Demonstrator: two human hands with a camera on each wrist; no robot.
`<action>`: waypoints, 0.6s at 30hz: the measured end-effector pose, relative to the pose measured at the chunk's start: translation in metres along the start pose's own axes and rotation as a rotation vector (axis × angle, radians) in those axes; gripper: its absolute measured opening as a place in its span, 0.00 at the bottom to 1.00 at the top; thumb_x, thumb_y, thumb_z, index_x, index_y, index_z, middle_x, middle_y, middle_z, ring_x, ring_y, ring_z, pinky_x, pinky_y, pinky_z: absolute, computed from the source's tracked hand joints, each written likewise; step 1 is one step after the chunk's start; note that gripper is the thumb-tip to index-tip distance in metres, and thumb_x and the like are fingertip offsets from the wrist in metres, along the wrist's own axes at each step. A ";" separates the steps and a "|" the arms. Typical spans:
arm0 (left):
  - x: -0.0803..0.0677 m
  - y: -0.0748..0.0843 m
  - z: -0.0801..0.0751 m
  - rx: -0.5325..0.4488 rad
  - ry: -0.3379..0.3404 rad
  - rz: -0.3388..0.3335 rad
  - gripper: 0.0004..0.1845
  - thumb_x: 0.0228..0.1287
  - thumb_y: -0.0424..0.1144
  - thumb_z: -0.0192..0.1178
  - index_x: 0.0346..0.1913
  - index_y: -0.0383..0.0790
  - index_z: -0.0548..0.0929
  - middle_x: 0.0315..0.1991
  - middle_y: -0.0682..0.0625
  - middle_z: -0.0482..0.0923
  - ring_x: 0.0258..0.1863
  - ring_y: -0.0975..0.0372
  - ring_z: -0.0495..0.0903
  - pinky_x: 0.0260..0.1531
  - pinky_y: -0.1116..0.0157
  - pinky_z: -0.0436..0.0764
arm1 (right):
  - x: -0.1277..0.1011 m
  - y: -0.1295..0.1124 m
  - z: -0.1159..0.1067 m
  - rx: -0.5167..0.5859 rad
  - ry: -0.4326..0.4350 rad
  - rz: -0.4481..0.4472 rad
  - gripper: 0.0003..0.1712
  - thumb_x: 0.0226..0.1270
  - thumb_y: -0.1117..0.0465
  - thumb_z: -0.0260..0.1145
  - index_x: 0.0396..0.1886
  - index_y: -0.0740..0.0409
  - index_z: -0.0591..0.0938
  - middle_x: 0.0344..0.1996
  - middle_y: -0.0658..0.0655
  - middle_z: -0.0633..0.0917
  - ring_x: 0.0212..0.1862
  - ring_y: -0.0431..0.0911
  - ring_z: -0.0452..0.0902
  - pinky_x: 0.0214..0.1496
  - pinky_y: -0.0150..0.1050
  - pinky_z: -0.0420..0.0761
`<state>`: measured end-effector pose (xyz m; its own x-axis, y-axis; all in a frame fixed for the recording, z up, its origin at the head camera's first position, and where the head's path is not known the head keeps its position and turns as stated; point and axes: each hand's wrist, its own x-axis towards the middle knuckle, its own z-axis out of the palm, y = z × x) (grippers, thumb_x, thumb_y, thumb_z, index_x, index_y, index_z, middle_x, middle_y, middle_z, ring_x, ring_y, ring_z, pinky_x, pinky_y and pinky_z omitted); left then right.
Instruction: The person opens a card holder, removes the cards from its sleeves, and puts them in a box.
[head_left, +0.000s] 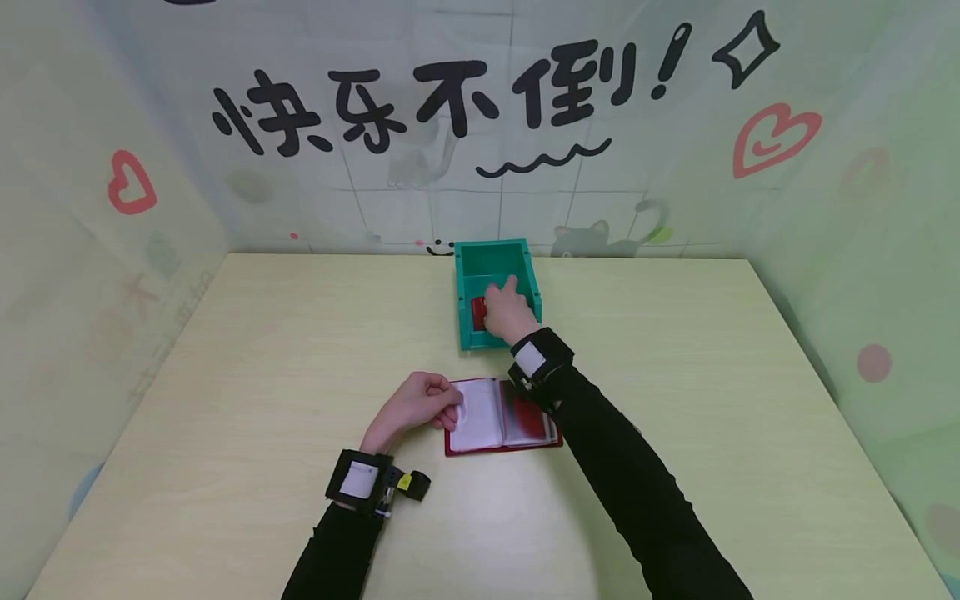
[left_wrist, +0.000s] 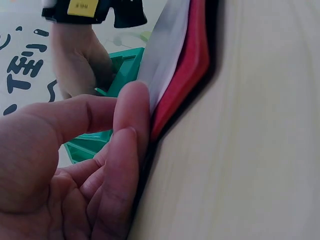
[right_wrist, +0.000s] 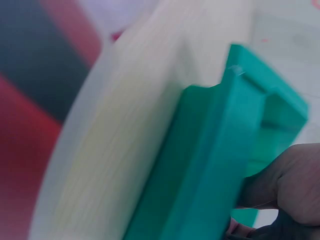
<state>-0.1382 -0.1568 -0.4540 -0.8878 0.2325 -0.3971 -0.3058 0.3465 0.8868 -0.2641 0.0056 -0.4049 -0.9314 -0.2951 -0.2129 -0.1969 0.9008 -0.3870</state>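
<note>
A person's left hand (head_left: 420,402) pinches the left edge of an open red booklet (head_left: 501,417), thumb and curled fingers (left_wrist: 131,115) closed on its thin white pages, near the middle of a pale wood-grain surface (head_left: 262,350). The booklet lies flat, its soft red cover showing as a rim round the clear plastic sleeves; a red card sits in the right-hand sleeve, partly hidden by the right forearm crossing over it. A black wrist strap (head_left: 367,483) with a white patch and a small yellow tag rides on the left wrist; its print is too small to read. Farther back and just right of centre, the right hand (head_left: 508,310) reaches into a square teal plastic box (head_left: 497,293) with straight, smooth walls, its fingers curled around a small red object (head_left: 478,312) against the box's left inner wall. Behind the surface hangs a pastel backdrop (head_left: 480,125) printed with red hearts, a cartoon cat and bold black characters reading "快乐不倒!".
</note>
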 end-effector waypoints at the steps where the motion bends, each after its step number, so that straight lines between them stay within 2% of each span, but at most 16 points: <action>1: 0.000 0.000 0.000 -0.002 -0.002 0.001 0.10 0.71 0.36 0.58 0.39 0.29 0.81 0.20 0.53 0.82 0.20 0.66 0.82 0.25 0.72 0.82 | -0.005 0.001 -0.001 0.023 0.028 -0.032 0.25 0.76 0.65 0.55 0.69 0.67 0.68 0.70 0.75 0.62 0.44 0.61 0.82 0.44 0.48 0.86; 5: 0.000 0.000 0.000 -0.017 -0.002 0.014 0.10 0.71 0.35 0.58 0.41 0.28 0.80 0.20 0.53 0.82 0.20 0.67 0.82 0.25 0.72 0.82 | -0.034 0.006 -0.004 0.101 0.141 -0.188 0.21 0.76 0.66 0.56 0.65 0.66 0.75 0.57 0.69 0.77 0.48 0.55 0.78 0.44 0.46 0.83; 8: -0.001 0.000 0.000 -0.026 0.001 0.024 0.10 0.71 0.35 0.59 0.43 0.28 0.79 0.21 0.52 0.82 0.20 0.67 0.82 0.25 0.72 0.82 | -0.060 0.015 -0.003 0.160 0.162 -0.268 0.15 0.75 0.64 0.60 0.56 0.65 0.82 0.45 0.63 0.82 0.45 0.52 0.77 0.42 0.42 0.81; 10: -0.001 0.000 0.000 -0.028 0.006 0.025 0.10 0.71 0.35 0.59 0.44 0.28 0.78 0.21 0.51 0.82 0.20 0.66 0.82 0.25 0.72 0.82 | -0.076 0.021 -0.002 0.199 0.126 -0.281 0.14 0.73 0.63 0.63 0.53 0.64 0.83 0.42 0.61 0.84 0.42 0.50 0.76 0.41 0.39 0.80; 14: -0.001 0.000 0.002 -0.017 0.016 0.026 0.11 0.71 0.35 0.59 0.46 0.28 0.76 0.23 0.49 0.83 0.20 0.66 0.82 0.25 0.71 0.83 | -0.103 0.037 0.004 0.254 0.018 -0.249 0.14 0.71 0.61 0.66 0.52 0.63 0.84 0.39 0.59 0.84 0.39 0.48 0.75 0.39 0.37 0.80; 18: -0.001 0.001 0.002 -0.019 0.029 0.009 0.15 0.70 0.34 0.60 0.52 0.28 0.72 0.25 0.48 0.84 0.20 0.65 0.82 0.25 0.70 0.83 | -0.119 0.056 0.013 0.266 0.003 -0.234 0.17 0.68 0.60 0.69 0.53 0.62 0.84 0.41 0.57 0.84 0.42 0.47 0.78 0.43 0.38 0.82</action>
<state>-0.1367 -0.1547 -0.4536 -0.9002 0.2093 -0.3819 -0.3037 0.3268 0.8950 -0.1604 0.0864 -0.4130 -0.8714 -0.4825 -0.0884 -0.3191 0.6945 -0.6449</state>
